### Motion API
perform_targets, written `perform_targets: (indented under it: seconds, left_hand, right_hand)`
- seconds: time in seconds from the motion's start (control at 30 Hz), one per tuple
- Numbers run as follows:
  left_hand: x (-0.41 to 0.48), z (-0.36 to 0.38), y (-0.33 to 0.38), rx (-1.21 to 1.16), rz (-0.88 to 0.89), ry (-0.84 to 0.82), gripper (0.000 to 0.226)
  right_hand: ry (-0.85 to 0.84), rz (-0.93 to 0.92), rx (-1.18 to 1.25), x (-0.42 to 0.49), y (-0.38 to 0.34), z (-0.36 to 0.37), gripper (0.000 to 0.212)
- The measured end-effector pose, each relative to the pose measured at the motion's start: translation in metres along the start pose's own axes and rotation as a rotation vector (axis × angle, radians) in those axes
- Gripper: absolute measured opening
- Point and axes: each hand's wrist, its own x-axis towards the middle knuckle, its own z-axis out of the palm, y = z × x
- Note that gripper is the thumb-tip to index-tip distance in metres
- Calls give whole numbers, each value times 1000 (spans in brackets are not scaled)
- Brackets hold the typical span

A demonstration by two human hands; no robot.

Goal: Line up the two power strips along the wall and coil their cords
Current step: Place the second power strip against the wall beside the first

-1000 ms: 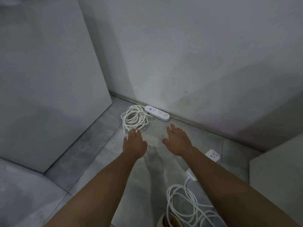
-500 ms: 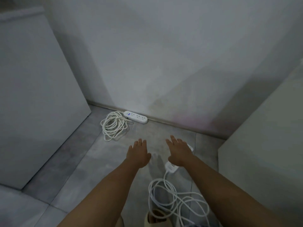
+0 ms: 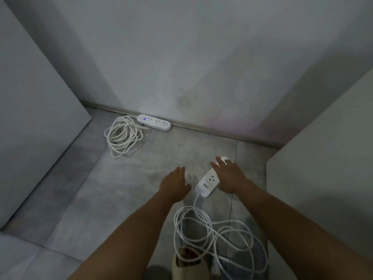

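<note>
**Desk:** Head view, what's new since a second ago?

**Photographer:** Both hands have pulled back from the far strip [image 3: 154,122], which now lies well beyond the fingertips, flat along the wall [image 3: 181,67]. Its far cord [image 3: 124,135] is bundled ahead and to the left of the left hand [image 3: 174,181]. The right hand [image 3: 228,176] has come over the near strip [image 3: 207,183]. That reads as one strip done and the second just begun.

**Desk:** Are the hands gripping?

**Photographer:** No. The right hand's fingers are straight and spread across the strip's far end. I cannot tell whether they touch it or float just above. The left hand is relaxed, holds nothing and hovers just left of the strip.

**Desk:** And how does the strip look?

**Photographer:** White and slim, with sockets up and a barcode label near its cord end. It lies angled under the right hand, well short of the wall. Its near cord [image 3: 218,233] sprawls in loose, uneven loops behind both hands, beside a slipper [image 3: 187,261]. It is not yet coiled.
</note>
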Motion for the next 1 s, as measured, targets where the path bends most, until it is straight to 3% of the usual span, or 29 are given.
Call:
perform_targets:
  seconds: [0.57, 0.83, 1.0]
  left_hand:
    - [59, 89, 25, -91, 9, -77, 81]
    - [68, 93, 24, -67, 56, -16, 71]
    - [84, 67, 15, 22, 131, 23, 74]
  right_hand:
    - [4, -9, -93, 59, 36, 57, 84]
    - [-16, -99, -161, 82, 50, 48, 68]
    - [18, -133, -70, 90, 62, 36, 64]
